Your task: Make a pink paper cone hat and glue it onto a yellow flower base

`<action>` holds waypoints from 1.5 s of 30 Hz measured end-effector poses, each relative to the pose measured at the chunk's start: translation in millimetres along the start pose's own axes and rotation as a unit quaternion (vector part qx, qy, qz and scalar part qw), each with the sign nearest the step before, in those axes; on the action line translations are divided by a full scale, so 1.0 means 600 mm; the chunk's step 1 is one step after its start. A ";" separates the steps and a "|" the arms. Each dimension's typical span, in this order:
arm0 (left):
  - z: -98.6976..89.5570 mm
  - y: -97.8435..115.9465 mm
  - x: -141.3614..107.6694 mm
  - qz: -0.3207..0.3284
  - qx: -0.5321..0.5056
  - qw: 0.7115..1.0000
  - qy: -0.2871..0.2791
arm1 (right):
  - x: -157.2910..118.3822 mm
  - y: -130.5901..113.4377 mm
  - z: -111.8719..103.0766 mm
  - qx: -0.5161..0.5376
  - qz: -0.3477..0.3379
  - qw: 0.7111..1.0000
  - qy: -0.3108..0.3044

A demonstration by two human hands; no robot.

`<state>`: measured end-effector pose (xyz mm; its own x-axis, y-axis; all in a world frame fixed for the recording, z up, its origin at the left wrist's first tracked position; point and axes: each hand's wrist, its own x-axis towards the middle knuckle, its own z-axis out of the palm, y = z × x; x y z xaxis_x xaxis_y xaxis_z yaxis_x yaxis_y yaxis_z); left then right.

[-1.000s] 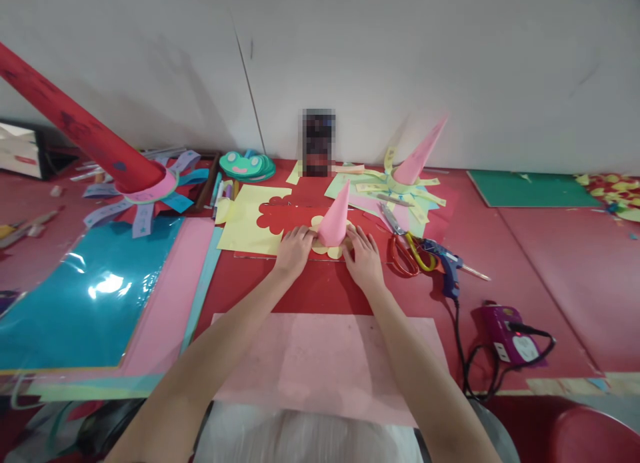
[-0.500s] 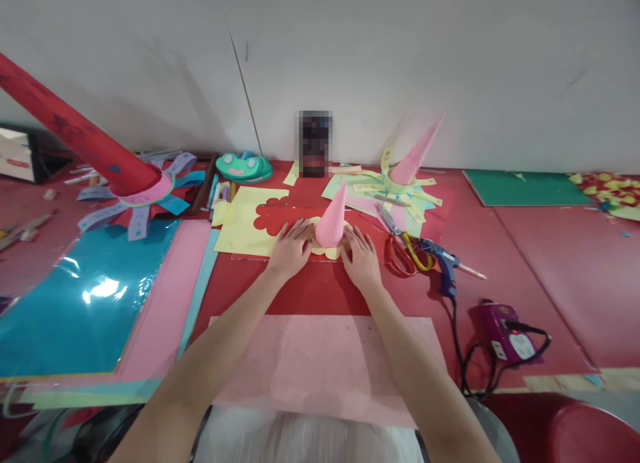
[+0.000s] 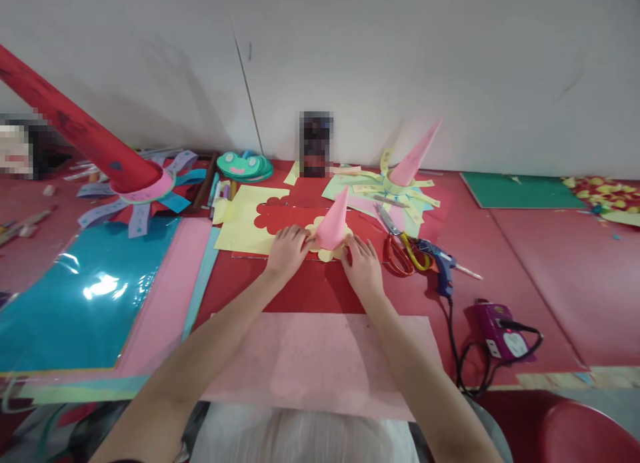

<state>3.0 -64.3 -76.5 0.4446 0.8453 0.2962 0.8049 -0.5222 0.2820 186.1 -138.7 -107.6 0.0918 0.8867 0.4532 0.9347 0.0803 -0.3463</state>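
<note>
A pink paper cone [image 3: 332, 223] stands on a yellow scalloped paper base [image 3: 326, 255], its tip leaning to the right. On the left side of the cone, my left hand [image 3: 289, 251] pinches the edge of the yellow base between thumb and fingers. My right hand [image 3: 363, 259] grips the opposite edge in the same way. Beneath them lies red paper, with a red scalloped paper shape [image 3: 280, 217] just behind my left hand. Orange- and yellow-handled scissors [image 3: 399, 253] lie close to the right of my right hand.
Beyond the scissors lie a blue glue gun [image 3: 442, 266] and a corded purple box [image 3: 505, 331]. A pink cone with yellow strips [image 3: 415, 157] stands behind. A long red paper cone [image 3: 95, 139] and a shiny blue sheet [image 3: 95, 293] occupy the left. Pink paper [image 3: 320, 363] lies in front.
The pink cone and its yellow base have tilted a little, the tip shifting right. My fingers have curled in from lying flatter to pinching the base's edges.
</note>
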 end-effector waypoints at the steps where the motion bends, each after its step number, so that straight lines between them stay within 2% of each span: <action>1: -0.001 0.003 -0.002 0.013 -0.003 1.000 -0.019 | -0.004 -0.004 0.000 -0.004 0.006 1.000 -0.007; 3: -0.002 0.009 -0.005 0.018 -0.012 0.999 -0.042 | -0.010 -0.015 0.000 -0.017 0.024 1.000 -0.010; 9: 0.006 0.006 0.006 -0.046 -0.044 0.996 -0.061 | -0.013 -0.046 -0.016 -0.028 0.061 0.998 0.003; 13: 0.008 -0.005 0.018 -0.061 -0.060 0.995 -0.056 | 0.003 -0.027 -0.026 0.011 0.047 0.999 -0.006; 17: 0.014 -0.017 0.024 -0.050 -0.093 0.993 -0.054 | 0.016 0.004 -0.020 0.108 0.016 0.994 0.014; 21: 0.017 -0.018 0.023 -0.030 -0.089 0.995 -0.043 | 0.019 0.017 -0.011 0.178 0.066 0.981 0.027; 24: 0.015 -0.014 0.022 -0.003 -0.083 0.995 -0.048 | 0.020 0.019 -0.011 0.199 0.106 0.974 0.017; 28: 0.014 -0.008 0.020 0.007 -0.068 0.996 -0.061 | 0.021 0.020 -0.015 0.208 0.125 0.970 -0.002; 34: 0.016 -0.005 0.019 0.013 -0.042 0.997 -0.067 | 0.020 0.020 -0.015 0.206 0.121 0.971 -0.006; 41: 0.012 -0.005 0.017 -0.012 -0.054 0.996 -0.067 | 0.019 0.017 -0.014 0.179 0.080 0.981 0.005; 45: 0.010 -0.004 0.018 0.003 -0.038 0.996 -0.081 | 0.017 0.020 -0.007 0.156 0.061 0.986 0.009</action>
<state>8.0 -53.1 -79.2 0.5115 0.8463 0.1488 0.7726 -0.5287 0.3514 199.8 -130.6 -103.5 0.2050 0.8902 0.4068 0.7660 0.1128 -0.6328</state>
